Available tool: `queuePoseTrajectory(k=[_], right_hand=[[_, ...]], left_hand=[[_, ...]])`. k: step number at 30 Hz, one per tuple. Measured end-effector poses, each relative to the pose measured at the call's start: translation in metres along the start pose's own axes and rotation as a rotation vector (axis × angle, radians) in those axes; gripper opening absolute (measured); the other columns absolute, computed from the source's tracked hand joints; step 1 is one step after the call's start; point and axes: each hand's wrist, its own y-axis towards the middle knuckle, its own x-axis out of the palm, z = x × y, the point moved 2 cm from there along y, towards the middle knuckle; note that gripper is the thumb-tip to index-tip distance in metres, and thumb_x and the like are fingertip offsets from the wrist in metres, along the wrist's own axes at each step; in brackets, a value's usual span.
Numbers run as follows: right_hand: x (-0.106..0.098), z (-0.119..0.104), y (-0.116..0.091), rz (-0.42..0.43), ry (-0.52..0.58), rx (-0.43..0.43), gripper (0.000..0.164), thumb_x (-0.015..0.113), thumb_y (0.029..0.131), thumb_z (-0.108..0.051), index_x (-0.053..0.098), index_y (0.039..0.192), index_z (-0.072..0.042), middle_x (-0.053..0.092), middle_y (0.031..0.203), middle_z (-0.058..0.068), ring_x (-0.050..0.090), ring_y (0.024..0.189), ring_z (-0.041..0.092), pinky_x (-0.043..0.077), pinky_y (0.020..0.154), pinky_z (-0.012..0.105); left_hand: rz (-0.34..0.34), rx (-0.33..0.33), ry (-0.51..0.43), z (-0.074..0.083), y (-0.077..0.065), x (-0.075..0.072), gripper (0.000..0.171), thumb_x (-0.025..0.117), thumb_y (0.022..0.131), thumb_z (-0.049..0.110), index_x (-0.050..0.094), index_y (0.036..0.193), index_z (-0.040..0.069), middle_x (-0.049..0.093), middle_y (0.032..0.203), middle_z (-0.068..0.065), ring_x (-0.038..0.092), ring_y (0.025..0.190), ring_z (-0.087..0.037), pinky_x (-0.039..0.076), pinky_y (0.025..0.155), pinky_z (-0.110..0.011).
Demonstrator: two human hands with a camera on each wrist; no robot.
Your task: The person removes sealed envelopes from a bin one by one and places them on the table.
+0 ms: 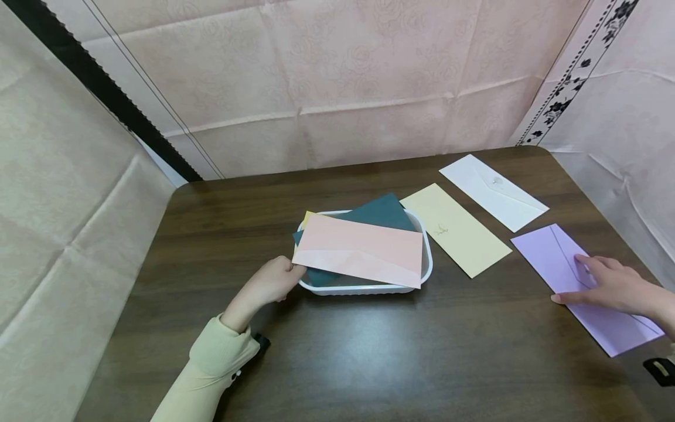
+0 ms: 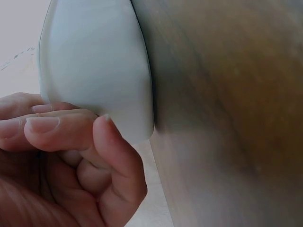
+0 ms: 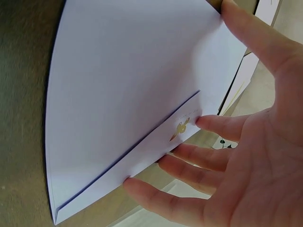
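Observation:
In the head view a white basket (image 1: 364,291) holds a dark green envelope (image 1: 377,212) and, on top, a pink envelope (image 1: 364,243) lying across the rim. My left hand (image 1: 276,278) grips the basket's left end, its fingers curled at the rim. The left wrist view shows those curled fingers (image 2: 116,146) against the basket's pale wall (image 2: 94,61). At the far right my right hand (image 1: 617,284) rests spread over a lavender envelope (image 1: 559,264), fingertips touching it and the thumb at its near edge. A gold mark (image 3: 181,128) shows on its flap.
A cream envelope (image 1: 456,228) lies just right of the basket, and a white envelope (image 1: 493,190) lies beyond it. A yellow corner (image 1: 307,217) sticks out at the basket's left. The brown table (image 1: 369,357) ends at hanging pale cloth (image 1: 343,76).

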Motion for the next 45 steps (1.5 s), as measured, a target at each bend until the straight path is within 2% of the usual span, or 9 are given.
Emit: queuePoseTrajectory(k=[13,18,22,30,36,45], right_hand=[[-0.001,0.000,0.001,0.012,0.009,-0.029,0.113,0.068,0.073,-0.057,0.020,0.133,0.026,0.023,0.121,0.052,0.028,0.104,0.065,0.030,0.080,0.072],[-0.011,-0.003,0.001,0.074,-0.019,-0.080,0.107,0.069,0.074,-0.053,0.025,0.133,0.025,0.031,0.121,0.050,0.032,0.106,0.062,0.030,0.082,0.070],[-0.020,-0.004,0.003,0.117,-0.001,-0.091,0.106,0.070,0.075,-0.050,0.023,0.135,0.023,0.031,0.124,0.048,0.030,0.110,0.061,0.027,0.084,0.070],[-0.028,-0.008,0.008,0.107,0.023,-0.083,0.110,0.070,0.075,-0.050,0.018,0.137,0.024,0.027,0.128,0.048,0.024,0.115,0.061,0.022,0.089,0.071],[-0.035,-0.030,0.018,0.094,-0.006,-0.118,0.108,0.067,0.078,-0.052,0.017,0.140,0.021,0.027,0.131,0.046,0.024,0.115,0.061,0.023,0.089,0.070],[-0.051,-0.087,0.048,0.074,-0.005,-0.199,0.107,0.065,0.078,-0.056,0.020,0.141,0.018,0.026,0.135,0.043,0.022,0.121,0.059,0.019,0.095,0.068]], left_hand=[[0.005,0.000,-0.005,0.000,0.000,0.000,0.047,0.042,0.094,0.036,0.046,0.054,0.011,0.041,0.045,-0.002,0.039,0.038,-0.016,0.027,0.039,-0.025],[0.002,-0.005,-0.002,0.000,0.000,0.001,0.046,0.042,0.093,0.035,0.047,0.055,0.011,0.041,0.046,-0.002,0.039,0.038,-0.016,0.027,0.039,-0.025],[0.000,-0.002,-0.007,0.000,-0.001,0.000,0.047,0.042,0.094,0.036,0.047,0.054,0.011,0.041,0.046,-0.003,0.039,0.038,-0.017,0.027,0.039,-0.025],[-0.003,-0.009,-0.010,0.001,-0.001,0.000,0.047,0.043,0.094,0.036,0.048,0.055,0.010,0.042,0.046,-0.003,0.039,0.038,-0.017,0.027,0.039,-0.025],[-0.006,-0.012,-0.001,0.000,-0.001,0.000,0.048,0.042,0.094,0.037,0.047,0.054,0.010,0.042,0.046,-0.003,0.039,0.038,-0.017,0.027,0.039,-0.025],[-0.013,-0.009,0.002,0.000,0.000,0.000,0.049,0.042,0.094,0.038,0.047,0.054,0.011,0.042,0.046,-0.003,0.038,0.038,-0.017,0.027,0.039,-0.025]])
